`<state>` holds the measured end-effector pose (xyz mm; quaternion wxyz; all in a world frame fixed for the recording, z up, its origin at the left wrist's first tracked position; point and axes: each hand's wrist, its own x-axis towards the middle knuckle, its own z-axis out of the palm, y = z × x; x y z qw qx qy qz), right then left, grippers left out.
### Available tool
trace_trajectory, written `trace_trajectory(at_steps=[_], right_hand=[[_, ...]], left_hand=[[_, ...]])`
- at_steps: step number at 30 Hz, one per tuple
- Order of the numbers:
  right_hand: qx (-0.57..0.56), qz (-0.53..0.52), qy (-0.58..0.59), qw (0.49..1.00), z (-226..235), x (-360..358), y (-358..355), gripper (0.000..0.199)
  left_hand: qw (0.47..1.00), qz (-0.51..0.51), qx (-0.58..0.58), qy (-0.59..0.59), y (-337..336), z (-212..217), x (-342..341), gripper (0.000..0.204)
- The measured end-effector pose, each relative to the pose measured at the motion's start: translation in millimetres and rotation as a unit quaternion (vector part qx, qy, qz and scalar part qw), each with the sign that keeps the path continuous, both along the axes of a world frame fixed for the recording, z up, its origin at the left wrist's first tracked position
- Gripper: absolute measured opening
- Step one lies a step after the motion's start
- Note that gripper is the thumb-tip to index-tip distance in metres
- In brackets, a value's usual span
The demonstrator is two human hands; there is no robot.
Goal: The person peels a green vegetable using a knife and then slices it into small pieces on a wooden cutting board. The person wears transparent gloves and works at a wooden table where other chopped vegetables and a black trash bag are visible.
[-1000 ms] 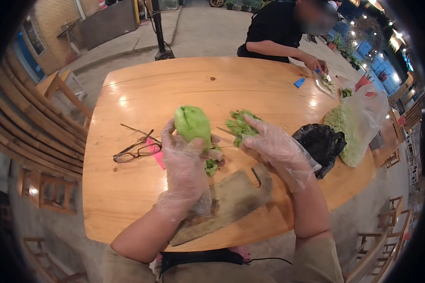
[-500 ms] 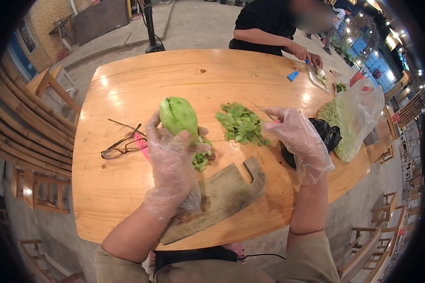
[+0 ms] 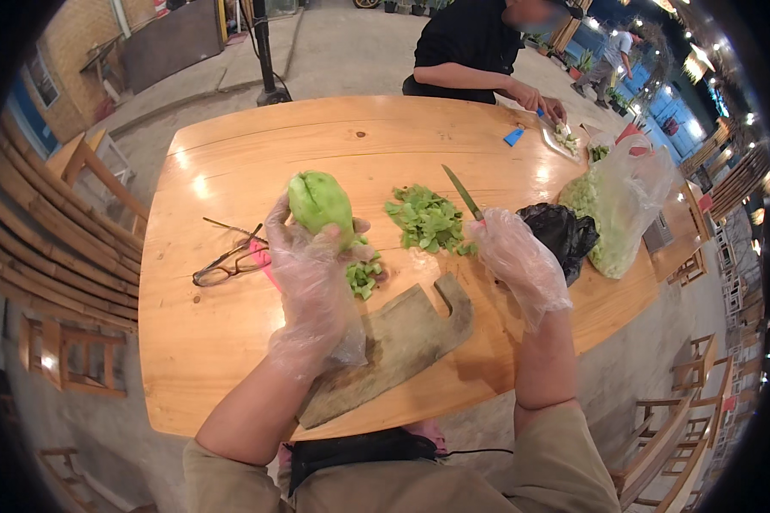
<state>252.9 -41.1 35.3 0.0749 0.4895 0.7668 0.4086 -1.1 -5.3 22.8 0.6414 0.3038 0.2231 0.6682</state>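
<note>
The left hand (image 3: 310, 269), in a clear plastic glove, grasps the chayote (image 3: 319, 201), its fingers wrapped round the lower part and the cleft end up. The right hand (image 3: 522, 256), gloved too, is closed on the handle of the knife (image 3: 462, 191), whose blade points up and away, touching nothing.

The change is on the right side: a second ago that hand was among the greens (image 3: 423, 221), with the blade pointing left past them. Now the heap lies in full view on the tabletop (image 3: 222, 359), with the hand just beside its right edge and the broad of the blade showing. The left hand holds the chayote much as it did. For the work, I judge this a pause between strokes: the knife is apart from the chayote, which looks unsliced.

Some small chopped pieces (image 3: 364, 278) lie beside the left hand. Nearer the body, the wooden board (image 3: 393, 346) rests at a slant, bare on top. Glasses (image 3: 214, 275) overlap a pink piece (image 3: 269, 275) at left; a black bag (image 3: 565, 235) and a clear bag (image 3: 609, 227) with pale green contents stand at right. Across the far corner, a co-worker's hands (image 3: 530, 96) are at some chopped greenery.
</note>
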Motion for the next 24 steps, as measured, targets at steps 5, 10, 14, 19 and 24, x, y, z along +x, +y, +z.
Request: trace_trajectory(at_steps=[5,10,14,19,24], right_hand=[[-0.11,-0.006,0.139,0.984,0,-1,1,0.012],[-0.24,-0.183,0.408,0.862,0,-21,10,0.029],[-0.261,-0.272,0.527,0.762,9,-33,24,0.044],[-0.287,-0.274,0.541,0.742,15,-37,28,0.04],[-0.23,-0.173,0.546,0.787,-10,-35,24,0.033]], left_hand=[[1.0,0.003,0.019,0.007,-1,-5,5,0.062],[0.999,0.002,0.018,0.036,-5,0,0,0.063],[1.0,0.0,0.011,0.023,-3,-2,-1,0.065],[1.0,0.0,0.004,0.025,-2,-3,3,0.066],[0.999,0.005,-0.017,0.03,-3,0,3,0.067]])
